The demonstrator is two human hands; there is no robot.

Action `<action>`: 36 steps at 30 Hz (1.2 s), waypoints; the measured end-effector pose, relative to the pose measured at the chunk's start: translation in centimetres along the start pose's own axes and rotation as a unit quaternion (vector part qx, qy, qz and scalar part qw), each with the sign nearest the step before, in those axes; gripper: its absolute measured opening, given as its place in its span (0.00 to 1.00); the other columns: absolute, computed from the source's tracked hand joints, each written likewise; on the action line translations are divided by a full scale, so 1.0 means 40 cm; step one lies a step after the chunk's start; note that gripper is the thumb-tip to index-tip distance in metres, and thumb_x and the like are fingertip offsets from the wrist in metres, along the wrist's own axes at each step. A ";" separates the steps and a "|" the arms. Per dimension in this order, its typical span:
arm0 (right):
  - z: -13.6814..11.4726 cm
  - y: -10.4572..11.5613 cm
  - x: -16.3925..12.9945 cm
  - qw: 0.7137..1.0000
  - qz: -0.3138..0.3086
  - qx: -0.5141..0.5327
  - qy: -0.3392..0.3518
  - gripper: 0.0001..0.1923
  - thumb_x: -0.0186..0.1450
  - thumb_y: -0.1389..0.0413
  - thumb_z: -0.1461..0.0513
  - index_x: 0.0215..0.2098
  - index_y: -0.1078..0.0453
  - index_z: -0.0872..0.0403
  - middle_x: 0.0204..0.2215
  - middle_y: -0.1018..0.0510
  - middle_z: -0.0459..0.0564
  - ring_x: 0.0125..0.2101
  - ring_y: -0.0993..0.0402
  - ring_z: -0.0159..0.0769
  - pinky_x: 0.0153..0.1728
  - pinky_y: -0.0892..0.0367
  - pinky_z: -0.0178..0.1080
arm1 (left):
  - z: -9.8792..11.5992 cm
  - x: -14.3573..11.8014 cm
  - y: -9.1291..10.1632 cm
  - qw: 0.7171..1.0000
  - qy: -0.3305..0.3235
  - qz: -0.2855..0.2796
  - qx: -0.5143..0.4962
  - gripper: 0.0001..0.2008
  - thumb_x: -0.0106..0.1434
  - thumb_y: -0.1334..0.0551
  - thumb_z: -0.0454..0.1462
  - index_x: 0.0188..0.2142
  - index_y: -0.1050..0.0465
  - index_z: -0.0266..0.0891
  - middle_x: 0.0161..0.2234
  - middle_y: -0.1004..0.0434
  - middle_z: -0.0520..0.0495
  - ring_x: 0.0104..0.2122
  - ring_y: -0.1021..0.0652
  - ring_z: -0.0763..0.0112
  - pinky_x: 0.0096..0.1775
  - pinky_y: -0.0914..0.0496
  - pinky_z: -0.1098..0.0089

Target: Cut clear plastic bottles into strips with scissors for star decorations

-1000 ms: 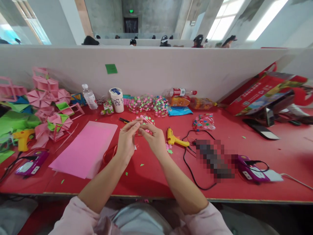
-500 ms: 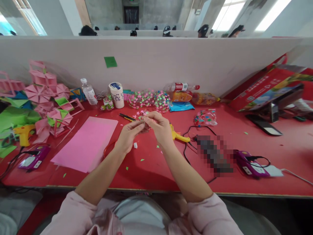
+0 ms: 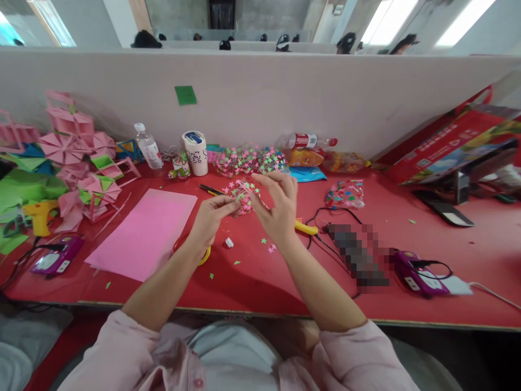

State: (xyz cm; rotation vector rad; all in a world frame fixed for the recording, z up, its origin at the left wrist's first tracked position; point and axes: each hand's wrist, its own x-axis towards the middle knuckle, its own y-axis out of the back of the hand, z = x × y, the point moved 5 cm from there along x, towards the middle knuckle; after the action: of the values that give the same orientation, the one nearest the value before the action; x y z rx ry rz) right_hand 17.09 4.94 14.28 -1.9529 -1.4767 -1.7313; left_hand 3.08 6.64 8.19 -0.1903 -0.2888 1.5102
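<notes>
My left hand (image 3: 211, 220) is closed in a pinch at the near left side of a cluster of small pink and green stars (image 3: 244, 196). What sits between its fingertips is too small to make out. My right hand (image 3: 279, 209) is raised on the other side of the stars, thumb and forefinger apart, with nothing visible between them. Under my left wrist shows the yellow handle of scissors (image 3: 204, 256). A yellow glue gun (image 3: 306, 227) lies partly hidden behind my right hand. Loose stars (image 3: 272, 248) and a small white piece (image 3: 229, 243) lie on the red table.
Pink paper sheets (image 3: 142, 233) lie at left, near folded paper models (image 3: 77, 146) and another yellow glue gun (image 3: 40, 216). A cutter (image 3: 210, 189), a white cup (image 3: 195, 153), a bottle (image 3: 148, 146) and a bag of stars (image 3: 345, 194) stand or lie farther back. Cables run at right.
My right hand has come away from my left hand and its fingers have spread. The star cluster between them now shows more. The view has shifted slightly.
</notes>
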 end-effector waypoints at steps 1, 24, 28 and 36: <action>-0.015 0.006 0.003 0.997 -0.010 -0.051 0.062 0.10 0.66 0.46 0.62 0.45 0.27 0.47 0.41 0.25 0.50 0.43 0.34 0.41 0.46 0.40 0.47 | 0.004 0.002 0.003 0.999 -0.011 -0.003 0.034 0.07 0.48 0.32 0.38 0.23 0.25 0.36 0.19 0.28 0.54 0.23 0.29 0.77 0.32 0.34 0.72; 0.010 -0.014 0.019 0.987 -0.148 0.018 0.061 0.09 0.66 0.48 0.66 0.30 0.29 0.55 0.27 0.27 0.48 0.30 0.34 0.34 0.33 0.41 0.38 | 0.036 0.005 0.010 0.992 -0.062 -0.027 0.102 0.08 0.51 0.32 0.40 0.29 0.22 0.37 0.26 0.23 0.50 0.28 0.25 0.75 0.34 0.30 0.72; 0.044 -0.030 0.004 0.959 -0.122 0.208 -0.148 0.04 0.61 0.44 0.64 0.28 0.28 0.54 0.25 0.26 0.45 0.27 0.33 0.31 0.30 0.39 0.36 | 0.036 -0.002 0.008 0.997 -0.073 0.012 0.032 0.09 0.49 0.31 0.39 0.30 0.25 0.38 0.25 0.23 0.52 0.27 0.23 0.75 0.34 0.27 0.72; 0.064 -0.098 -0.054 0.814 -0.059 0.447 -0.366 0.06 0.53 0.36 0.59 0.25 0.26 0.52 0.22 0.26 0.42 0.25 0.33 0.29 0.30 0.35 0.36 | -0.003 0.005 -0.010 0.995 0.052 -0.014 -0.079 0.12 0.45 0.29 0.38 0.24 0.31 0.36 0.24 0.25 0.54 0.27 0.23 0.77 0.34 0.27 0.73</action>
State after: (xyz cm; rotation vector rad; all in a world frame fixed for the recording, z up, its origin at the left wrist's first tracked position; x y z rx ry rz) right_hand 16.31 7.41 9.83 -1.9674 -2.0902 -0.0455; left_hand 3.52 6.82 8.21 -0.3884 -0.3261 1.4455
